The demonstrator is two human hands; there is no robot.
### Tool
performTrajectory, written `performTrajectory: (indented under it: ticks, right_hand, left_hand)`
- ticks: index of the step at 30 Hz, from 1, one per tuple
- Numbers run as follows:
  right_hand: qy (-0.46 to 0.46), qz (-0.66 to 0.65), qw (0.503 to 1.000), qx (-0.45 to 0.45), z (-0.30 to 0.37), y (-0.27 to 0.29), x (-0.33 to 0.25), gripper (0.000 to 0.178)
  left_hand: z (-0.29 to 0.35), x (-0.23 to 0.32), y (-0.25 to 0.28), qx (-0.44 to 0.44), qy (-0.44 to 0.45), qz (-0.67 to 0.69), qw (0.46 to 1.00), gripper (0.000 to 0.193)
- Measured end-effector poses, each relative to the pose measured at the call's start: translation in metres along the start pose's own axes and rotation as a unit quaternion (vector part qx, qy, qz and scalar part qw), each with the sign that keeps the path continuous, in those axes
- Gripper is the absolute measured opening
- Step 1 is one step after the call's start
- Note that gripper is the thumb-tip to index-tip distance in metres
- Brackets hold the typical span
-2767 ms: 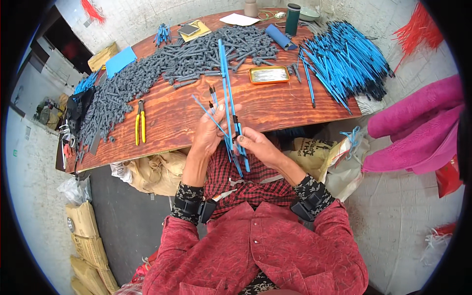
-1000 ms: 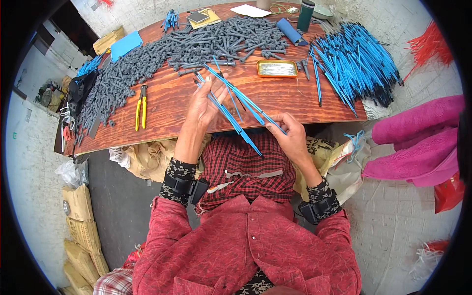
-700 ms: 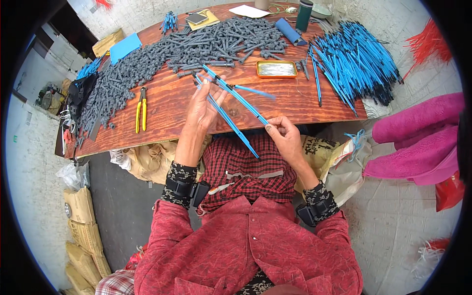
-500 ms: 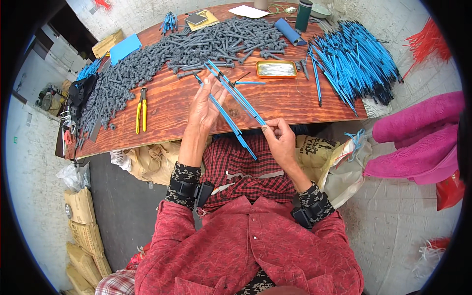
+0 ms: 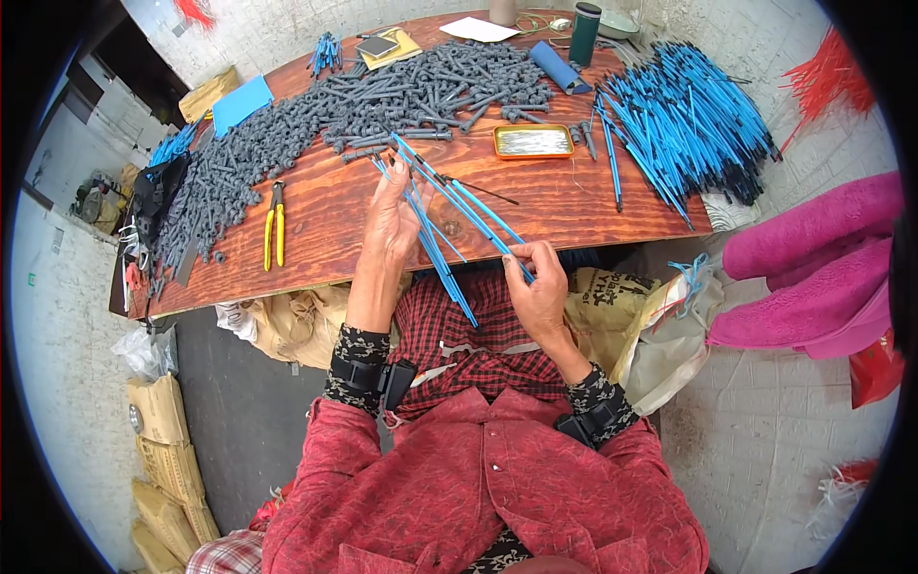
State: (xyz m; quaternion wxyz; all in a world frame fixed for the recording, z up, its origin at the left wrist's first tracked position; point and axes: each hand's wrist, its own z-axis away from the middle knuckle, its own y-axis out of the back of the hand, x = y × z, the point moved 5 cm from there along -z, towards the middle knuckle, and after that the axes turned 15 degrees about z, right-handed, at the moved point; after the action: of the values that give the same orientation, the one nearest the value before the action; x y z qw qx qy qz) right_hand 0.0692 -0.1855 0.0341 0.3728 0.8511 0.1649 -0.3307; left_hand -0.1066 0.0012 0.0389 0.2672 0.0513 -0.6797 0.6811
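Above the table's front edge, my left hand [image 5: 394, 215] grips several thin blue tubes [image 5: 442, 273] between thumb and fingers, their lower ends slanting down toward my lap. My right hand [image 5: 541, 295] pinches the lower ends of a few more long blue tubes [image 5: 478, 212], whose upper ends cross close to my left fingertips. A thin black piece [image 5: 486, 190] sticks out beside these tubes; whether it is joined to them I cannot tell. Past my hands, a shallow orange-rimmed tin [image 5: 500, 142] holds thin silvery pins or wires.
A wide heap of grey plastic bolt-like parts [image 5: 421, 91] covers the table's far side. Yellow-handled pliers [image 5: 274, 230] lie at left. A large pile of blue black-tipped sticks [image 5: 693, 120] lies at right, near a dark green flask [image 5: 585, 36]. Pink towels [image 5: 813, 277] hang at right.
My right hand has moved slightly down. The tubes in my left hand have fanned apart, more of them now showing below it, and a short blue length by the tin is no longer seen.
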Motion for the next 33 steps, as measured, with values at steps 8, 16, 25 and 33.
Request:
performTrajectory:
  ticks: [8,16,25,33]
  right_hand:
    - [-0.145,-0.133,0.967,-0.16,0.012,-0.023,0.021,0.012]
    - [0.024,0.033,0.995,-0.094,0.0,-0.005,-0.008,0.023]
    - [0.184,-0.024,0.971,-0.151,-0.031,-0.012,-0.033,0.085]
    - [0.138,-0.05,0.971,-0.186,-0.016,-0.019,-0.021,0.065]
  left_hand:
    - [-0.001,0.007,0.006,-0.022,0.031,-0.047,0.998,0.029]
    - [0.011,0.005,-0.004,-0.087,0.073,-0.021,0.993,0.021]
    - [0.044,-0.014,-0.023,-0.113,0.172,-0.069,0.976,0.022]
    - [0.064,-0.018,-0.027,-0.1,0.23,-0.042,0.967,0.026]
